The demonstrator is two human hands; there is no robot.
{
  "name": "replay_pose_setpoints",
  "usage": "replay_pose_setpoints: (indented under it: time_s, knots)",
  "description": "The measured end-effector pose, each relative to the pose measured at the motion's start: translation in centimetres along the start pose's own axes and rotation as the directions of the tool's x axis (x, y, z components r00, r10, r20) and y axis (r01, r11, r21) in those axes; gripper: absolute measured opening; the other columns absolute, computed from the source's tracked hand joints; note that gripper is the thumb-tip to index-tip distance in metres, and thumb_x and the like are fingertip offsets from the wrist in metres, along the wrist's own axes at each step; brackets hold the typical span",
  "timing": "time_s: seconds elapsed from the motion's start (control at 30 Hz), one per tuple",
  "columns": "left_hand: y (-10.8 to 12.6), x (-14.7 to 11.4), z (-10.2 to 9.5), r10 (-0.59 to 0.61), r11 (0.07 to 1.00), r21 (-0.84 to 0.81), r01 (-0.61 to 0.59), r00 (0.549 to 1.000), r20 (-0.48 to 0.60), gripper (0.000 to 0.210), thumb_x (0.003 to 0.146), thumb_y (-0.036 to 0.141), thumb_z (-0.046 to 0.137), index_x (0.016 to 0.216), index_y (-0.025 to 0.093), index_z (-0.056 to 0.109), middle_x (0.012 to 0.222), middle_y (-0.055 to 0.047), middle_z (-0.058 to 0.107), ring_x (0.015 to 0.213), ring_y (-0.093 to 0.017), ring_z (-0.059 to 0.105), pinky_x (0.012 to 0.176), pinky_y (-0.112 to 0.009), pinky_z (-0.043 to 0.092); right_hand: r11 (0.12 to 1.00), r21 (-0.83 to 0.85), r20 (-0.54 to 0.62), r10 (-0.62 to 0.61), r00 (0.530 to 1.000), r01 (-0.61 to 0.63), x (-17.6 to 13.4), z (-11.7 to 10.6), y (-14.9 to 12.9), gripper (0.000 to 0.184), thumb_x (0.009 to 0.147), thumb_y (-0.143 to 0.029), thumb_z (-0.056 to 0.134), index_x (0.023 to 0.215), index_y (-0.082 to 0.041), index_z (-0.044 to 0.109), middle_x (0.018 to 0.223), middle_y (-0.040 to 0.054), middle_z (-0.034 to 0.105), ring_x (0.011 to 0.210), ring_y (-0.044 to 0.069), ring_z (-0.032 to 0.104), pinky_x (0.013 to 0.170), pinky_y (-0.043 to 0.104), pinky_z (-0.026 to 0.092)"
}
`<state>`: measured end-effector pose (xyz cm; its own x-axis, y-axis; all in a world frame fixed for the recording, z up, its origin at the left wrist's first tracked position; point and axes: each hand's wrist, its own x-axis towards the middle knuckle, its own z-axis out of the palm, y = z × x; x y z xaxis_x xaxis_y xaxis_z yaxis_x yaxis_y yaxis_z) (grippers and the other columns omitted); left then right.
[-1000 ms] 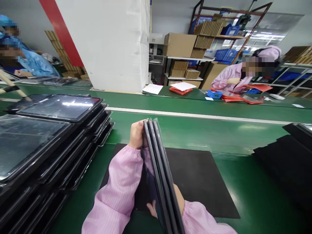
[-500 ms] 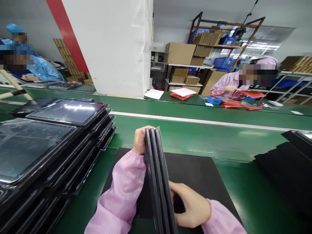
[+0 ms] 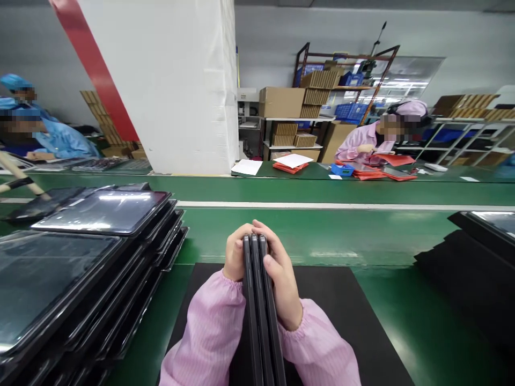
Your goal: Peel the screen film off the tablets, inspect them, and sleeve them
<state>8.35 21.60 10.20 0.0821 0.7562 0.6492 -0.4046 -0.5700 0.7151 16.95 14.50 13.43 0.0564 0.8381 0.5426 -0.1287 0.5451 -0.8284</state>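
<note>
Where the three devices [image 3: 261, 316] are held: at the lower centre of the frame, slim and dark, they are stood on edge side by side and clasped between both hands; their near ends are cut off by the bottom border, so whether the black mat [image 3: 328, 311] is touched by them cannot be told.
Left hand [image 3: 236, 253]: it is set against the left side at the far end, with the fingers curled over the top corner and the thumb laid close to the edge; the devices are grasped.
Right hand [image 3: 285, 276]: it is pressed along the right side, with the fingers stretched up across the far end towards the other hand and the thumb bent onto the rightmost edge; the same bundle is grasped.
Forearms: both are angled inward from the bottom of the frame, covered by pink sleeves [image 3: 215, 316] gathered at the wrists.
Green desk [image 3: 386, 241]: by it the mat is carried, spread flat beneath the hands.
Left side of the frame: glossy screens [image 3: 56, 284] are piled in uneven layers.
Right edge: black sheets [image 3: 450, 254] are stacked in staggered fashion.
Upper right: a co-worker in pink [image 3: 358, 142] is seated behind red pouches [image 3: 366, 173] and a blue box [image 3: 341, 170].
</note>
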Motion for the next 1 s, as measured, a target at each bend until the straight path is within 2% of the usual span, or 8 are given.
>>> replay_pose_setpoints:
  time_s: [0.1,0.23,0.33,0.4,0.47,0.67,1.0]
  knots:
    - [1.0,-0.5,0.7,0.075,0.997,0.030,-0.075,0.997,0.008,0.047,0.096,0.059,0.039,0.098,0.022,0.068,0.090,-0.004,0.064,0.080,-0.019,0.057,0.076,-0.033,0.045,0.998,0.048,-0.052,-0.024,0.998,0.027,-0.8,0.0,-0.3,0.047,0.088,-0.053,0.058,0.128,-0.029,0.061,0.143,0.0045,0.052,0.137,0.031,0.043,0.118,0.048,0.029]
    - [2.4,-1.3,1.6,-0.028,1.000,-0.008,0.029,0.994,0.108,0.039,0.103,0.041,0.029,0.114,0.027,0.063,0.113,-0.004,0.060,0.108,-0.022,0.053,0.099,-0.036,0.039,0.991,0.125,-0.115,-0.040,0.993,0.054,-1.3,-0.5,-0.6,0.052,0.080,-0.050,0.063,0.128,-0.029,0.061,0.143,0.0051,0.051,0.136,0.035,0.042,0.116,0.050,0.029]
    - [2.8,-1.5,1.7,-0.089,0.993,-0.053,0.105,0.963,0.253,0.038,0.098,0.047,0.038,0.128,0.030,0.054,0.126,-0.005,0.050,0.117,-0.025,0.047,0.104,-0.040,0.036,0.985,0.168,-0.170,-0.019,0.985,0.048,-1.2,-0.8,-0.8,0.050,0.078,-0.043,0.060,0.125,-0.026,0.063,0.138,0.0069,0.056,0.133,0.035,0.044,0.115,0.051,0.030]
    - [3.0,-1.5,1.5,-0.092,0.989,-0.073,0.126,0.927,0.362,0.052,0.089,0.056,0.051,0.135,0.030,0.048,0.131,-0.006,0.044,0.117,-0.028,0.045,0.104,-0.043,0.036,0.983,0.180,-0.180,-0.009,0.984,0.042,-1.0,-1.0,-0.9,0.049,0.078,-0.039,0.057,0.124,-0.025,0.064,0.135,0.0072,0.058,0.131,0.034,0.046,0.114,0.050,0.031]
    - [3.1,-1.5,1.4,-0.091,0.985,-0.093,0.142,0.905,0.416,0.064,0.082,0.059,0.059,0.137,0.030,0.045,0.130,-0.006,0.041,0.114,-0.029,0.045,0.103,-0.044,0.037,0.982,0.187,-0.179,-0.005,0.984,0.039,-1.0,-1.1,-0.9,0.050,0.077,-0.037,0.055,0.124,-0.024,0.064,0.134,0.0072,0.059,0.129,0.033,0.049,0.113,0.049,0.033]
    - [3.5,-1.7,1.8,-0.117,0.970,-0.156,0.189,0.917,0.382,0.061,0.081,0.054,0.061,0.134,0.030,0.045,0.128,-0.006,0.040,0.112,-0.026,0.043,0.101,-0.041,0.036,0.973,0.223,-0.165,-0.021,0.986,0.058,-1.2,-1.1,-0.6,0.051,0.078,-0.036,0.056,0.126,-0.023,0.062,0.134,0.0086,0.058,0.126,0.033,0.051,0.111,0.048,0.036]
    - [4.4,-2.1,1.8,-0.169,0.968,-0.117,0.221,0.923,0.346,0.058,0.080,0.057,0.061,0.129,0.030,0.045,0.125,-0.005,0.040,0.109,-0.027,0.045,0.097,-0.044,0.038,0.982,0.176,-0.074,-0.062,0.995,0.074,-1.3,-1.5,-0.7,0.052,0.080,-0.043,0.057,0.129,-0.024,0.059,0.136,0.0098,0.055,0.125,0.035,0.051,0.110,0.053,0.036]
